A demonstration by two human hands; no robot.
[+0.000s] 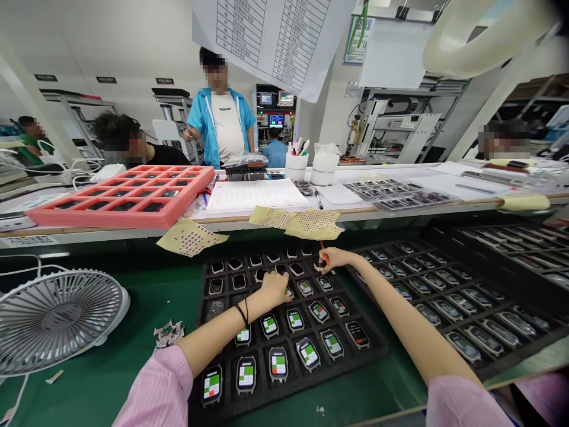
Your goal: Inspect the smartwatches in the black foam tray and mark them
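Observation:
A black foam tray [284, 388] holds rows of square-faced smartwatches, such as a lit smartwatch [278, 363] showing green, white and red blocks. The watches in the far rows have dark screens. Over the middle of this tray is my left hand [272, 289], its fingers curled down among the watches; their tips and whatever they hold are hidden. At the tray's far right corner, my right hand [334, 259] pinches a slim orange pen-like stick [326, 255]. A smartwatch [320, 265] lies right under those fingers, partly covered.
More smartwatches fill a second black tray [427, 296] on the right. A white fan [62, 317] and small scraps [169, 333] occupy the green mat at left. Along the raised shelf are a pink foam tray [178, 204], papers [258, 194] and clear trays [400, 193]. A person [222, 124] stands beyond.

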